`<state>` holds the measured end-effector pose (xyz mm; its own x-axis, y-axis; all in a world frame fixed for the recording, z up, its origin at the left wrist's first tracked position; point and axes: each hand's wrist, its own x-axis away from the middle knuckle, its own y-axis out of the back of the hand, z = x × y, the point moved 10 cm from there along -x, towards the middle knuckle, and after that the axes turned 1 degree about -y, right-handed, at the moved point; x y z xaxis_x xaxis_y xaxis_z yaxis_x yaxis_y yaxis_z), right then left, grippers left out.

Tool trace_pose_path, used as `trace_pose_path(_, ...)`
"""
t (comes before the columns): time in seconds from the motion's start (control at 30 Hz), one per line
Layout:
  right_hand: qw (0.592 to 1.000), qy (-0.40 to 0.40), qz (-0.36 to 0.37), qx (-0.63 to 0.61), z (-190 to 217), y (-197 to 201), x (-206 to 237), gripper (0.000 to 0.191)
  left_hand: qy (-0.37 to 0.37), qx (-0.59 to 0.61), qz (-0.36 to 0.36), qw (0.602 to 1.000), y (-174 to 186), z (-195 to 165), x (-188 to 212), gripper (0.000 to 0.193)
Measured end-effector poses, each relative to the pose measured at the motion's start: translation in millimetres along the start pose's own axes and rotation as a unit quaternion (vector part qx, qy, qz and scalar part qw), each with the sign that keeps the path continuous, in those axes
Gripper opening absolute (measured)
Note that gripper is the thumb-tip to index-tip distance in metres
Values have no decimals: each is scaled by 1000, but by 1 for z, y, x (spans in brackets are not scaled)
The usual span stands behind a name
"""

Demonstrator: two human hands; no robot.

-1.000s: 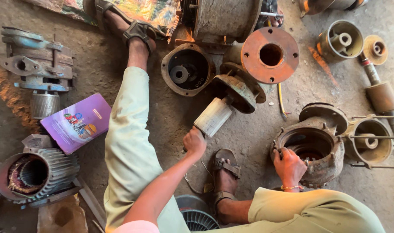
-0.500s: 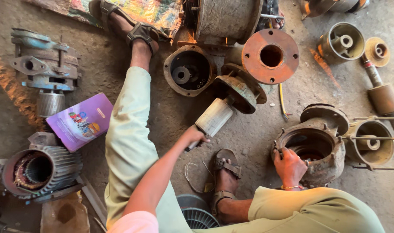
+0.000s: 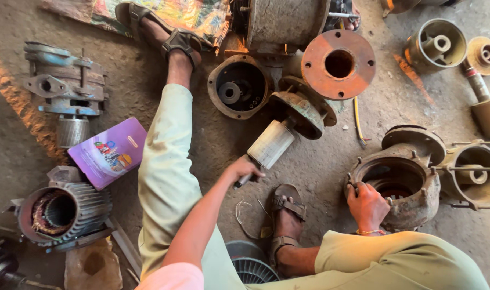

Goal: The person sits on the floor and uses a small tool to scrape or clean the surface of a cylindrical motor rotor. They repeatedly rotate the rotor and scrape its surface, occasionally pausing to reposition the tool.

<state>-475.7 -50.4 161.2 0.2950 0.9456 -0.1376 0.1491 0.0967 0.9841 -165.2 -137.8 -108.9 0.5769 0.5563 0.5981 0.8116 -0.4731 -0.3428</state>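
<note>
The person sits on the ground with legs spread, parts laid out around the rusty motor housing [image 3: 401,185], which serves here as the reference. The right hand [image 3: 366,207] rests on the near rim of that housing, fingers curled over the edge — apparently steadying it. Whether the hand grips firmly or merely rests cannot be told. Well to the left of the housing, the left hand [image 3: 242,171] is closed around the shaft end of the rotor [image 3: 271,144], a pale cylinder lying tilted on the ground, its far end still seated in a greenish end cover [image 3: 301,113]. The hold at the shaft looks suited to lifting or drawing the rotor by its narrow end, the thick body being too broad for one hand. Beyond the cover, up and left of the housing, a round orange flange [image 3: 339,64] lies flat, and a dark end bell [image 3: 238,92] sits open-side up beside it. Far to the left of the housing lie a purple carton [image 3: 108,153] and a finned stator [image 3: 62,212] with its windings showing. Immediately right of the housing stands a second casing [image 3: 473,174] — touching or nearly so.
</note>
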Motion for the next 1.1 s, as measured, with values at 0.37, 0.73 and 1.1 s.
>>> trace_pose_path(0.37,1000,1,-3,1,2,4,0,26,-210,-542,-466,667,-29,-57,71,24)
trace_pose_path(0.73,1000,-6,9,4,1,1,5,26,-36,10,-23,999,-7,-14,8,38)
trace_pose_path(1.1,999,-8,31,34,32,-4,56,28,-145,-491,-493,704,-23,-56,68,17)
